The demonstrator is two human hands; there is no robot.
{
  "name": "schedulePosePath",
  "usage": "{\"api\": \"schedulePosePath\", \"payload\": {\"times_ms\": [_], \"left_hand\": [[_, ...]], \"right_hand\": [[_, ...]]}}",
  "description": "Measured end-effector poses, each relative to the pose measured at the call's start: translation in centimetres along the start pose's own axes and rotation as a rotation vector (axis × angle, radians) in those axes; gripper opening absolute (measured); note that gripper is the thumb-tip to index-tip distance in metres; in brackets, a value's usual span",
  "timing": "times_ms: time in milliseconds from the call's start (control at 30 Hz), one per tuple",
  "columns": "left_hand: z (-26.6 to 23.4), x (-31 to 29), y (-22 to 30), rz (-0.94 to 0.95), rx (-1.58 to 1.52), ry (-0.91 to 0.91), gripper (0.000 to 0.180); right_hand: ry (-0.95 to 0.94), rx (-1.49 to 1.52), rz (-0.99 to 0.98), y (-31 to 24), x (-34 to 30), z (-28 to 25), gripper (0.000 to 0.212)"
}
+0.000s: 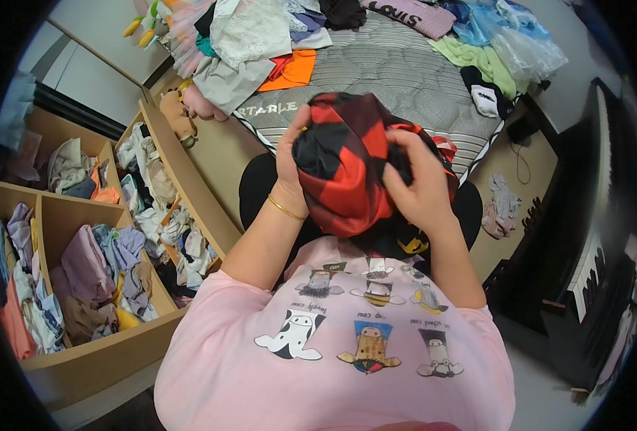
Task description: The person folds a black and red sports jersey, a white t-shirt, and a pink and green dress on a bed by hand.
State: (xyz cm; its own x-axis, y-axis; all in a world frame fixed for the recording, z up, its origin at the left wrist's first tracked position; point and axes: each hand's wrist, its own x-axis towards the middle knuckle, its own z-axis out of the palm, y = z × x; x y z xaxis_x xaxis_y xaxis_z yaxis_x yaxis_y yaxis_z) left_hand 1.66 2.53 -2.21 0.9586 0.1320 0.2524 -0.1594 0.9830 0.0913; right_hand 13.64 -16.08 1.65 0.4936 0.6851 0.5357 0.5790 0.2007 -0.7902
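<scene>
Garment in hand: a red-and-black checked piece of soft, slightly shiny fabric, bunched up over the lap, just this side of the mattress's near edge.
Left hand: the left hand is curled round the bundle's left side, so it's holding fabric.
Right hand: the right hand has thumb and fingers a bit apart with dark folds between them — holding too, but fingertips are partly buried, can't tell how tight.
Lie of it: squarely between both palms, neither hand really nearer; longer axis looks to run away from the body, though it's too crumpled to swear to.
Mattress: grey quilted mattress beyond, bright orange cloth toward its far-left part, pale green cloth by the right edge.
Sides: pale wooden open drawer left, black piano right — nothing between hands and bundle.
</scene>
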Motion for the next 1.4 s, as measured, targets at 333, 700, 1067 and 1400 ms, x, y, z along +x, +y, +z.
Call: {"api": "schedulePosePath", "payload": {"times_ms": [333,700,1067,1400], "left_hand": [[1.4,-1.4,-1.9,0.134,0.229,0.165,0.056],[-0.5,-1.4,-1.1,-0.162,0.503,0.477,0.032],[0.2,-3.3,-1.6,0.069,0.204,0.071,0.052],[1.7,-2.2,-1.2,-0.100,0.638,0.118,0.058]], "right_hand": [[-0.317,0.622,0.445,2.9,-1.8,-1.0,0.038],[0.035,0.487,0.419,2.9,-1.9,-0.8,0.019],[0.044,0.344,0.114,1.9,-2.7,-2.1,0.025],[-0.231,0.551,0.520,2.6,0.2,0.3,0.043]]}}
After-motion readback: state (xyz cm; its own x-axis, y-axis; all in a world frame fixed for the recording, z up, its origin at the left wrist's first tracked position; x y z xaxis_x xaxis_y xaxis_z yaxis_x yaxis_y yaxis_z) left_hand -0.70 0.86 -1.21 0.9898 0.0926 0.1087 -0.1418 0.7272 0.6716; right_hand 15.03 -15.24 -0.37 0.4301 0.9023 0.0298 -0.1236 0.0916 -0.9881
